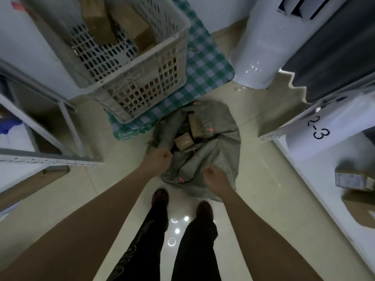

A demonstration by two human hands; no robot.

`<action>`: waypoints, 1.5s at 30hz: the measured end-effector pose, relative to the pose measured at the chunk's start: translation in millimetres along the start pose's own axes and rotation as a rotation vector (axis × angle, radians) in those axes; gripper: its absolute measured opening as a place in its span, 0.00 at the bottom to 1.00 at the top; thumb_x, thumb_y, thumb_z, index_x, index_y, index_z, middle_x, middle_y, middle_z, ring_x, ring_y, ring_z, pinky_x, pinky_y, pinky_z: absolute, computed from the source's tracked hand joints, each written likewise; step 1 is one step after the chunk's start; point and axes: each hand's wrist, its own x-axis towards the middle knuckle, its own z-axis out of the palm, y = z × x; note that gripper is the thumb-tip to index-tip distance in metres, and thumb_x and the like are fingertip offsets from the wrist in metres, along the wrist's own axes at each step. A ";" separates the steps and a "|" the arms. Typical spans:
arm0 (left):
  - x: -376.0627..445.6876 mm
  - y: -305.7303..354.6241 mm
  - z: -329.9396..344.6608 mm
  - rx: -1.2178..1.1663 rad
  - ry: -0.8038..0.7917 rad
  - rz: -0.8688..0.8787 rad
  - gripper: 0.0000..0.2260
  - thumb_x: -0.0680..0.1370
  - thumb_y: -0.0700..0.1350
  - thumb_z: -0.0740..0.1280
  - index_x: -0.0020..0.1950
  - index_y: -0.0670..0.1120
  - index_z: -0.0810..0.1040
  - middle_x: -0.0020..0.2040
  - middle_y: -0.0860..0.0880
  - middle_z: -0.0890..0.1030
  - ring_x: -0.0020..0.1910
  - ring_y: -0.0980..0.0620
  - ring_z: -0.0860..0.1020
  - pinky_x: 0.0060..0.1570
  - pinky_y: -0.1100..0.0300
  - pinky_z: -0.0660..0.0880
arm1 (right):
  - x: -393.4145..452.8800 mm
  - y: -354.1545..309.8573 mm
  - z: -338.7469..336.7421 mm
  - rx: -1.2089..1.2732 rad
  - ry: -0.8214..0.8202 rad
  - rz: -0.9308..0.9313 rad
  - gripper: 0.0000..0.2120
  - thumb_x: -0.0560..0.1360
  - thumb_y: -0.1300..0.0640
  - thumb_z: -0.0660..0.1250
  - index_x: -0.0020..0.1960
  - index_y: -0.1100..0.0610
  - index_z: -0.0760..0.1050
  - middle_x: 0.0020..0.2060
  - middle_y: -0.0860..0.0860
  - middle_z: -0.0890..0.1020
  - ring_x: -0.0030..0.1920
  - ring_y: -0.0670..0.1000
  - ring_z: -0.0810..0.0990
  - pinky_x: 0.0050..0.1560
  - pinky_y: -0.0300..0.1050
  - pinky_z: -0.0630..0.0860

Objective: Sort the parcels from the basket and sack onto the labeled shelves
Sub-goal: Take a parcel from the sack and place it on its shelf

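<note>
Sack (205,151) sits on the floor directly ahead of your feet, mouth open toward you and upward. Your left hand (160,157) grips the near-left edge of the sack mouth, fingers curled round the cloth. Your right hand (215,176) sits at the near-right fold of the sack, fingers curled; whether they actually pinch the cloth or only hover against it cannot be told from this view.

Key relation: the nearest parcel (183,141) lies inside the mouth, just beyond and slightly right of your left hand, and up-left of your right hand. Left hand is the nearer of the two, but it is occupied holding the mouth open, so the judgement is that the right hand should reach in.

Parcel orientation: small brown box, long axis running roughly left–right with its right end tipped away from you; one broad face is up. A second parcel (195,124) lies deeper, long axis running away from you, partly under a cloth fold.

Basket (142,78) stands beyond the sack on a checked cloth (205,63), well apart from both hands, with brown boxes still in it. Shelf labelled 2-3 (317,128) is to your right. Parcel labels are not readable here, so the destination cannot be judged yet.
</note>
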 end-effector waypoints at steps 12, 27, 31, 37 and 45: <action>225.1 -68.8 107.1 0.356 -0.123 0.107 0.10 0.81 0.42 0.56 0.55 0.39 0.75 0.49 0.41 0.78 0.50 0.41 0.77 0.47 0.52 0.73 | 215.3 63.2 64.7 -0.218 -0.013 0.021 0.14 0.82 0.60 0.56 0.62 0.60 0.76 0.60 0.58 0.77 0.61 0.58 0.76 0.59 0.46 0.72; 500.2 -107.4 231.0 0.603 0.160 0.417 0.33 0.78 0.65 0.56 0.78 0.53 0.49 0.79 0.46 0.43 0.77 0.45 0.40 0.74 0.43 0.40 | 516.7 148.4 86.7 -0.755 0.649 -0.292 0.40 0.76 0.45 0.65 0.80 0.51 0.49 0.78 0.63 0.46 0.76 0.70 0.48 0.74 0.66 0.47; 543.8 -89.4 238.3 0.676 0.188 0.512 0.37 0.75 0.69 0.59 0.77 0.53 0.53 0.79 0.44 0.48 0.77 0.44 0.44 0.75 0.44 0.42 | 558.5 146.2 55.0 -0.690 0.531 -0.146 0.37 0.80 0.42 0.59 0.80 0.54 0.44 0.77 0.61 0.53 0.75 0.66 0.54 0.73 0.59 0.56; 534.6 -92.0 241.9 0.855 0.213 0.537 0.36 0.72 0.65 0.66 0.72 0.48 0.61 0.74 0.42 0.60 0.70 0.40 0.64 0.67 0.48 0.62 | 541.3 143.5 49.3 -0.898 0.578 -0.212 0.16 0.81 0.62 0.57 0.68 0.59 0.71 0.64 0.60 0.75 0.64 0.61 0.75 0.61 0.51 0.72; 503.5 -95.9 237.5 0.721 0.295 0.494 0.27 0.78 0.54 0.64 0.72 0.44 0.61 0.69 0.41 0.67 0.65 0.40 0.70 0.58 0.48 0.71 | 492.6 159.4 52.8 -0.698 0.324 -0.143 0.29 0.79 0.56 0.62 0.77 0.57 0.56 0.70 0.62 0.69 0.68 0.62 0.70 0.67 0.52 0.68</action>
